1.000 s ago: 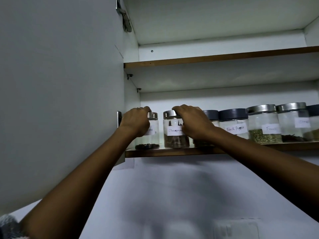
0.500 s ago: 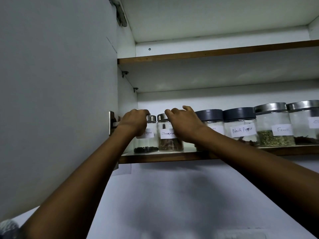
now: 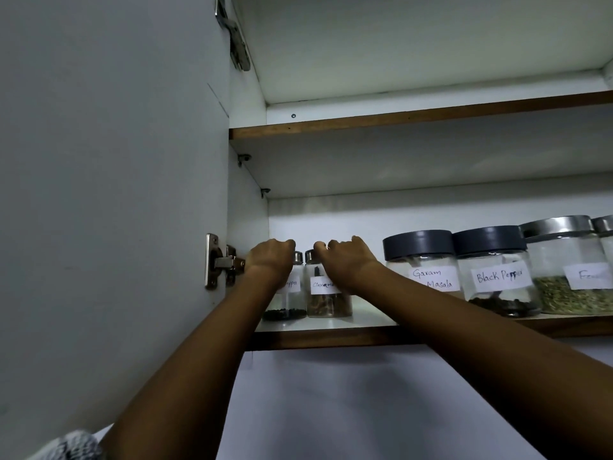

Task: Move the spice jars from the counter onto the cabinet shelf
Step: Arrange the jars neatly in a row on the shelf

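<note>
At the left end of the lower shelf: two small spice jars stand upright side by side, set back from the front edge.

Pepper jar (image 3: pixel 287 295): leftmost, close to the cabinet side wall; silver lid, a thin dark layer at the bottom, label partly hidden by the wrist.

Cinnamon jar (image 3: pixel 326 298): just right of the pepper jar, touching it or nearly so; brown sticks inside, label reading "Cinnam…" cut off by the other hand.

Long axis: both jars vertical, bases flat on the lower shelf (image 3: pixel 331 338).

Left hand (image 3: pixel 270 258): directly over the pepper jar, fingers curled down around its lid; it grips the jar from above.

Right hand (image 3: pixel 346 260): over the cinnamon jar, fingers curled across its lid and upper side; it holds that jar, though how firmly cannot be told.

Nearer hand: each hand sits on its own jar, so neither has to cross over.

Relation that matters: the jars lie straight below the grips, so letting go means opening the fingers and lifting the hands up and back toward the body.

Gap to the right: bare shelf between the cinnamon jar and the Garam Masala jar (image 3: pixel 423 263).

Further right: Black Pepper jar (image 3: pixel 497 273), then a silver-lidded jar (image 3: pixel 564 267) of green seeds.

Left surround: open cabinet door (image 3: pixel 109 194) with its hinge (image 3: pixel 220 262) just beside the left wrist.

Judgement: both jars look placed; release appears to be the step in hand.
</note>
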`<state>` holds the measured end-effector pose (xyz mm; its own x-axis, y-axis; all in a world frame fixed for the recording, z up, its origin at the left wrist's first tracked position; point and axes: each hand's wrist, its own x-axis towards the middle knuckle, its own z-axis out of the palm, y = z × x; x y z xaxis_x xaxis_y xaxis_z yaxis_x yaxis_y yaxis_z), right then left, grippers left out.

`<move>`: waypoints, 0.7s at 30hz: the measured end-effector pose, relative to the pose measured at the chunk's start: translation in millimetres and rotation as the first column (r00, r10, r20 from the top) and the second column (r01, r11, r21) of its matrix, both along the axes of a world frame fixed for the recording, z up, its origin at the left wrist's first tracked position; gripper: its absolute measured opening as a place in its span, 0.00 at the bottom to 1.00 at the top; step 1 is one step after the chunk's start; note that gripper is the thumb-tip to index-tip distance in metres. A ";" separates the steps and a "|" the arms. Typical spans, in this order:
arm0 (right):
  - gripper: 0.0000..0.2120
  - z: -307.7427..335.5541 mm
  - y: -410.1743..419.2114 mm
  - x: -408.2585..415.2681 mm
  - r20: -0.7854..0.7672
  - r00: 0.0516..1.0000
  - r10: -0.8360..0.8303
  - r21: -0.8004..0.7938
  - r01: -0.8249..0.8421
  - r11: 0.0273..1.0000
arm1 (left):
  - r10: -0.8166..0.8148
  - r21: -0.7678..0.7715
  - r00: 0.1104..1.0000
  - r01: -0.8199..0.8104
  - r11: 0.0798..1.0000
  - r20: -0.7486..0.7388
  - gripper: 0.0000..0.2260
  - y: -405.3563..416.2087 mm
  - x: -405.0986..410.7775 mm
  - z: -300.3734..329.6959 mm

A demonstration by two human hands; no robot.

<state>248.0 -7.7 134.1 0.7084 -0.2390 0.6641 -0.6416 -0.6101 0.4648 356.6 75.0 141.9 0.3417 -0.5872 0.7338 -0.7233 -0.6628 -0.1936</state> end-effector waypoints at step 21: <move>0.35 6.8 -35.6 49.9 -0.115 0.974 -0.195 0.068 0.204 0.977 | -0.140 0.040 0.951 0.157 0.987 -0.274 0.37 -41.3 54.4 -7.7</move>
